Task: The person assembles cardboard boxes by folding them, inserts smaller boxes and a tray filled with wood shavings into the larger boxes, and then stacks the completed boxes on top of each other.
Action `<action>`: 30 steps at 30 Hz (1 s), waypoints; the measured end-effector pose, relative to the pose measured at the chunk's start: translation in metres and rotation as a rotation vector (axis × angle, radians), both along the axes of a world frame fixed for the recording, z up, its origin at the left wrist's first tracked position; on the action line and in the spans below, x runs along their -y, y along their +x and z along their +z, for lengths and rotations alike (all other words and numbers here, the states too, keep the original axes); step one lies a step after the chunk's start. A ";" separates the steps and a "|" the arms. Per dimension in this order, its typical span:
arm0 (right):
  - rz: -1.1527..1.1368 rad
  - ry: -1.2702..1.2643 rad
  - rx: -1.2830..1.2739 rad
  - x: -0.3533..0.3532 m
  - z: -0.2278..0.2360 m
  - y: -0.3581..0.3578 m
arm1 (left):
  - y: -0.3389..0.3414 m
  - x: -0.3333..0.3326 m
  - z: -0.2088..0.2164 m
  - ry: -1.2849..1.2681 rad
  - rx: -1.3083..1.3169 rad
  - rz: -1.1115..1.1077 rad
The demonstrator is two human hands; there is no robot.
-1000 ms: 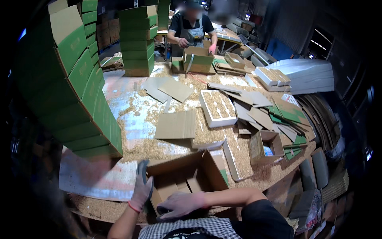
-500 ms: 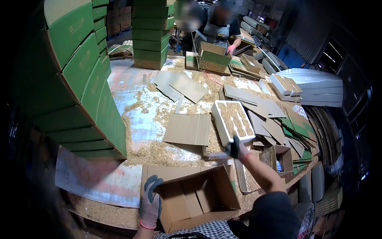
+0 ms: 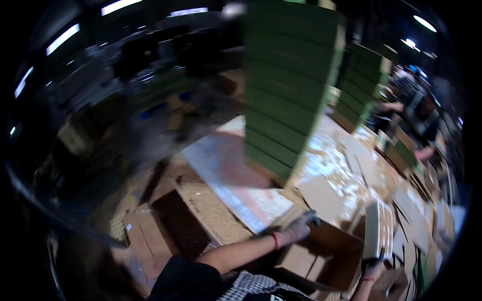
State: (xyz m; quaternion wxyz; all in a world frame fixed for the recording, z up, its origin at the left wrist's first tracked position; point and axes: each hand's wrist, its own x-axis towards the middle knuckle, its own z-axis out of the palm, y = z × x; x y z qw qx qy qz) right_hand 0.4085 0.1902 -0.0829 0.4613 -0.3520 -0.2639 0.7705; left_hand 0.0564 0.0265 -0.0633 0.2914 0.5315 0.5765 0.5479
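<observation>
Head view, blurred by motion: reaching with the left hand (image 3: 296,232) to the left rim of an open brown carton (image 3: 329,258) at the near edge of the surface (image 3: 219,168) — impossible to tell through the blur whether pinching the cardboard or merely resting on it. With the right hand (image 3: 372,267), seemingly gripping the near end of a white block (image 3: 377,231) with tan tops, just beside the carton's right side; lifted or still supported, cannot tell. Toward the left edge of the surface, a tall stack of green boxes (image 3: 288,90); between stack and block, a flat cardboard sheet (image 3: 321,198). Judging by this, at the step of steadying the carton while handling the block. Seems to call next for a firm hold on both — keeping clear of the loose cardboard pieces (image 3: 409,215) toward the right edge.
</observation>
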 end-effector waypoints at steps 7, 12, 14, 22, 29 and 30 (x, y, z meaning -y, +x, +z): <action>0.027 0.167 0.179 0.021 0.094 0.055 | -0.032 -0.031 -0.016 0.078 0.126 0.013; 0.307 0.714 0.763 0.075 0.188 0.037 | -0.026 -0.055 0.033 0.051 0.002 -0.109; 0.343 0.231 0.565 0.074 0.191 0.018 | -0.001 -0.060 0.046 0.047 -0.003 -0.107; 1.172 1.203 1.485 0.046 0.067 -0.055 | 0.009 -0.018 0.086 -0.065 0.175 -0.237; 1.353 1.718 2.123 0.049 -0.024 -0.158 | -0.044 -0.046 0.049 0.013 0.062 -0.024; 1.342 1.708 2.140 0.052 -0.024 -0.168 | -0.060 -0.062 0.048 0.048 -0.030 -0.022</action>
